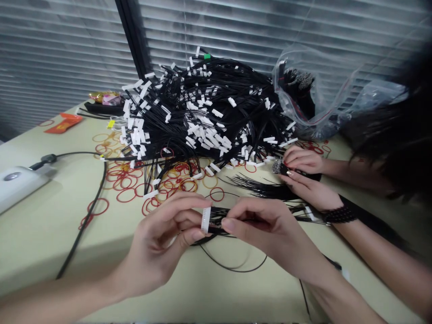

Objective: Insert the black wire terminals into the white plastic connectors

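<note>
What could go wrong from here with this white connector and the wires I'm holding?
1. The white connector is only fingertip-pinched by the left hand; a tug by the right hand on the black wires might strain them where they enter it.
2. The slack loop lying under the hands could snag on the co-worker's bundle close by.

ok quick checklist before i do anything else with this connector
1. White connector pinched in left hand: ok.
2. Right hand grips the black wires right beside the connector: ok.
3. Every wire seated in the connector: cannot tell, too small.
4. Held wires free of the harness pile: cannot tell; they trail off to the right.
5. Co-worker's hands apart from yours: ok.
6. Rubber bands lying loose on the table between pile and hands: ok.
</note>
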A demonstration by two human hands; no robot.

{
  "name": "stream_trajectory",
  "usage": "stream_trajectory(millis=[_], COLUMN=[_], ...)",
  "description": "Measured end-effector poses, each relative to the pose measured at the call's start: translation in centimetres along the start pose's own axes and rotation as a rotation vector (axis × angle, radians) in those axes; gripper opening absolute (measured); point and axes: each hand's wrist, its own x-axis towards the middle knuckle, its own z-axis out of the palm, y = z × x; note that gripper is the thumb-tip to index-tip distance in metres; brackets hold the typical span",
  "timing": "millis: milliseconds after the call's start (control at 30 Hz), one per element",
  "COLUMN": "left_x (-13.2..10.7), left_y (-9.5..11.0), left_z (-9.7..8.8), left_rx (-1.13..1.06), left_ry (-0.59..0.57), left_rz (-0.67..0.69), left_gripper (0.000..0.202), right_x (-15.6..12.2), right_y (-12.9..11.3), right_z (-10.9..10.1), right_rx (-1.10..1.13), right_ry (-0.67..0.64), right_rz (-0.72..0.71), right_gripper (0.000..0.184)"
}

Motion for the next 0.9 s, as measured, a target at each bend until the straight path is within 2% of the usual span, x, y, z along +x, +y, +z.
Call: stream_trajectory(millis=[233,467,667,900], left_x=[-0.2,-0.1,0.3,0.3], left_y=[0.0,-0.1,-0.2,-0.3], left_z=[-0.1,-0.1,-0.2,-0.1], left_rx=[0.010,0.025,0.048,0.063], left_ry=[-0.038,-0.044,-0.014,0.010], left_rz=[-0.021,0.006,0.012,0.048], left_gripper=[0.037,0.038,0.039,0.040], right_x=[0.0,0.2,0.4,0.0], right_y=[-0.2,0.0,0.0,0.3], right_z=[0.0,0.2,1.0,1.4], right_rx=[0.050,0.114,0.158,0.095], right_ry=[-0.022,-0.018,0.028,0.046], right_rz=[0.038,0.041,0.017,-0.017], right_gripper=[0.020,0.009,0.008,0.011])
